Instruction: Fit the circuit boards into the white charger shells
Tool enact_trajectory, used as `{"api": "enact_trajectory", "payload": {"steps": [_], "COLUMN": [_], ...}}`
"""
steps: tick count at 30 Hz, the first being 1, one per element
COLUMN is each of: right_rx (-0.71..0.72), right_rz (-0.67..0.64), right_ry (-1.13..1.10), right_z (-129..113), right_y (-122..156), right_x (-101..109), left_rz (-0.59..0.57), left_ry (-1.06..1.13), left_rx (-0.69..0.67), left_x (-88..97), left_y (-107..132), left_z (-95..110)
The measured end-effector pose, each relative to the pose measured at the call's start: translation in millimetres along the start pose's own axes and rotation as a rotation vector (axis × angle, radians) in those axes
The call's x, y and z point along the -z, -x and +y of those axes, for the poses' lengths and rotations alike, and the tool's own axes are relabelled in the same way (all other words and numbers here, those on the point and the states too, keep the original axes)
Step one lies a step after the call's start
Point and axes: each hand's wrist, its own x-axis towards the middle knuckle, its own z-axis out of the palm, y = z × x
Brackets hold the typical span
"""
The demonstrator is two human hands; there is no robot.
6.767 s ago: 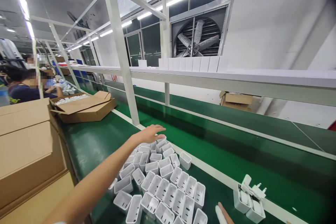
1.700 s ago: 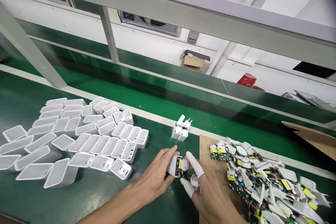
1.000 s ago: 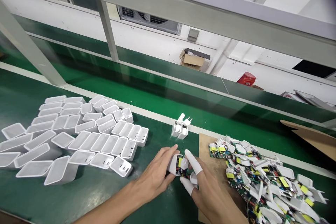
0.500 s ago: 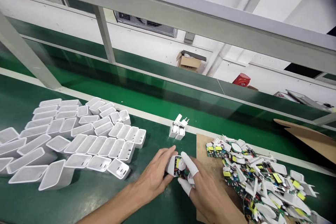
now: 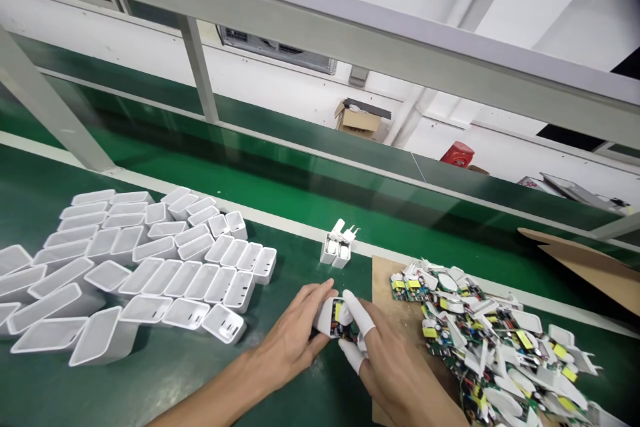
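Observation:
My left hand (image 5: 300, 320) is closed around a white plastic charger casing (image 5: 324, 317), its open end tilted to the right. At that opening, my right hand (image 5: 377, 337), with white finger cots on the thumb and forefinger, grips a circuit board (image 5: 339, 320) that has a yellow-wrapped part. The board sits partly inside the casing, and my right fingers hide much of it. Just beyond both hands stand two white casings (image 5: 335, 251) with plug pieces sticking out of their tops.
Many empty white casings (image 5: 200, 280) stand in rows on the green table at the left. To the right, a heap of circuit boards with white plug parts (image 5: 500, 347) lies on cardboard (image 5: 384, 293). A pale metal frame (image 5: 195, 67) rises behind the table.
The view has shifted very slightly. Both hands keep nearly the same position, with the circuit board still at the casing's mouth.

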Motion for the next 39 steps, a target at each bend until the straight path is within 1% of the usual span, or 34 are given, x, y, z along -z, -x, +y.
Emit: {"api": "enact_trajectory", "payload": {"steps": [2,5,10,13,17,23,26,30,35,39], "right_rx": [0.002,-0.038,-0.08,-0.053,-0.034,-0.089,-0.107,-0.152,-0.138,-0.149], "right_rz": [0.013,0.034,-0.036,-0.026,0.016,0.031,0.049,-0.012,0.017,-0.033], "right_ry": [-0.006,-0.028,-0.063,-0.055,-0.057,-0.102,-0.115,-0.153,-0.179,-0.183], "right_z": [0,0,-1,-2,-3,2,3,3,5,5], "right_y": [-1,-5,-8,-6,-4,0,2,5,6,5], "right_x": [0,5,16,19,15,3,1,2,-2,0], "left_rz": [0.002,0.009,0.0,-0.001,0.005,0.008,0.023,0.018,0.021,0.034], "left_ry": [-0.002,-0.006,0.008,0.02,0.013,-0.017,-0.032,-0.027,-0.032,-0.046], "left_rx": [-0.003,-0.007,0.007,0.011,0.023,0.028,0.022,0.008,0.002,-0.018], "left_x": [-0.1,0.4,1.1,-0.4,-2.8,-2.8,-3.2,-3.8,-3.3,-3.0], "left_y": [0,0,1,1,2,2,2,1,-1,-1], "left_z": [0,1,5,5,2,1,1,1,3,4]}}
